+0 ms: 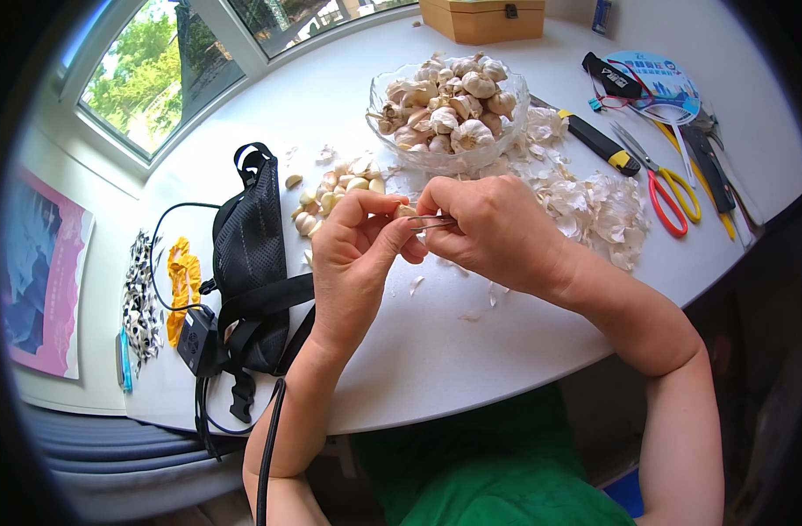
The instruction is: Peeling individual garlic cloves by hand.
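Observation:
Between the thumb and fingers of my left hand (358,263) is a garlic clove (405,211). My right hand (499,230) grips metal tweezers (433,222), whose tips reach the clove's side; whether they pinch its skin I cannot tell. Just beyond my left hand lies a heap of garlic cloves (338,187), many of them pale and peeled. Behind both hands stands a clear glass bowl (453,161) piled with whole garlic bulbs (476,85). Papery garlic skins (598,210) spread over the white table (433,368) to the right of the bowl, and a few scraps lie below my hands.
At left sit a black mesh bag (251,230) with straps, a cabled black device (198,338) and a yellow scrunchie (182,283). At right are a utility knife (598,141), scissors (664,191), a hand fan (670,79) and glasses (618,100). A wooden box (483,23) stands behind.

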The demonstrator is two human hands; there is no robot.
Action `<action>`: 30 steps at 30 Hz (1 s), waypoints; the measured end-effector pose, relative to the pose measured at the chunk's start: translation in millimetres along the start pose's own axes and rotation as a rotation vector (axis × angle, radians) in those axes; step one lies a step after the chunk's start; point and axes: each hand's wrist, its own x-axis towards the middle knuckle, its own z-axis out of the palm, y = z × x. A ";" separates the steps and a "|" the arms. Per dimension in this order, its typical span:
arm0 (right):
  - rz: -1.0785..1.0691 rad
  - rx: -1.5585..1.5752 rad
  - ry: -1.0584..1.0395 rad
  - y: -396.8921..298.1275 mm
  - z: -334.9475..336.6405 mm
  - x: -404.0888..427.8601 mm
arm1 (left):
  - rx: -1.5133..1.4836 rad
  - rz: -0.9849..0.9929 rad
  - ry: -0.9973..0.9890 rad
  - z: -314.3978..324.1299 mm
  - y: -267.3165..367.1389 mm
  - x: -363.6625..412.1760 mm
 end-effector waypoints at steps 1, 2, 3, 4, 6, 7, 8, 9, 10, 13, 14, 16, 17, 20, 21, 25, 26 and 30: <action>0.006 -0.039 -0.010 -1.4 0.0 0.0 | 0.000 0.000 0.000 0.2 0.1 -0.3; 0.012 -0.079 -0.020 -2.3 0.0 0.0 | 0.005 0.002 0.001 0.7 0.1 -0.5; 0.012 -0.078 -0.020 -1.8 -0.1 0.1 | 0.010 0.004 0.003 1.0 0.0 -0.7; 0.001 -0.059 -0.015 -1.0 -0.1 0.5 | 0.011 0.003 0.003 0.2 0.8 -0.4; -0.011 -0.040 -0.011 0.9 0.4 0.7 | -0.059 -0.066 0.010 -1.9 2.3 1.2; 0.030 0.065 -0.003 2.1 1.1 0.6 | -0.061 -0.066 0.009 -1.8 1.5 1.8; 0.071 0.169 0.005 3.1 1.4 0.6 | -0.089 -0.097 0.010 -1.6 0.3 2.3; 0.070 0.170 0.003 2.3 -0.2 1.7 | -0.115 -0.129 0.014 -2.2 -0.2 2.3; 0.134 0.247 -0.012 0.8 -3.4 3.3 | -0.115 -0.129 0.016 -3.6 -1.0 2.6; 0.250 0.405 0.001 1.6 -4.8 5.0 | -0.311 -0.242 -0.047 -6.4 -2.1 3.9; 0.303 0.487 0.031 2.4 -5.0 5.5 | -0.371 -0.271 -0.044 -6.4 -1.9 4.1; 0.310 0.507 0.079 3.2 -11.4 9.7 | -0.432 -0.297 -0.039 -7.5 -3.4 5.5; 0.318 0.527 0.130 4.7 -14.7 11.3 | -0.459 -0.308 -0.027 -9.1 -5.0 6.4; 0.278 0.366 -0.011 5.1 -19.6 11.1 | -0.513 -0.331 -0.006 -11.6 -4.1 6.3; 0.271 0.274 -0.119 3.4 -19.7 10.1 | -0.544 -0.346 -0.001 -12.4 -4.2 5.8; 0.100 0.452 0.074 3.2 -1.8 8.3 | -0.594 -0.390 -0.034 -13.0 -6.3 5.8; 0.100 0.450 0.074 4.6 -0.2 8.0 | -0.579 -0.393 -0.055 -13.0 -6.8 6.3; -0.053 0.313 0.070 6.0 -1.3 7.8 | -0.564 -0.387 -0.117 -15.9 -9.5 6.3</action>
